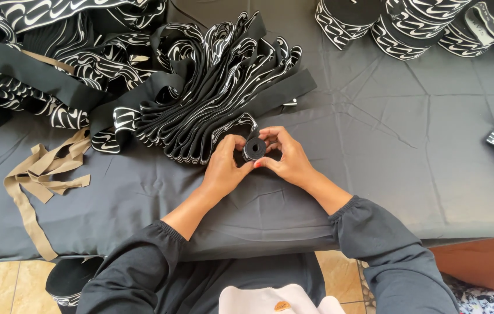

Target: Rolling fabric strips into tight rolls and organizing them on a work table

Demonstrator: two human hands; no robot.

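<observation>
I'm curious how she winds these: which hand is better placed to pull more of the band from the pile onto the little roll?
Probably the left hand: it sits beside the folded band pile, where the strip feeds in. The right hand pinches the small roll on its far side.

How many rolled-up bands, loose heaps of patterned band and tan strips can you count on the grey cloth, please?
Small roll of black band held between the left hand and right hand: 1
Finished large rolls at the far right edge: 4, some cut off by the frame
Loose heap of black-and-white band: 1
Tan strip: 1
Total: 7
</observation>
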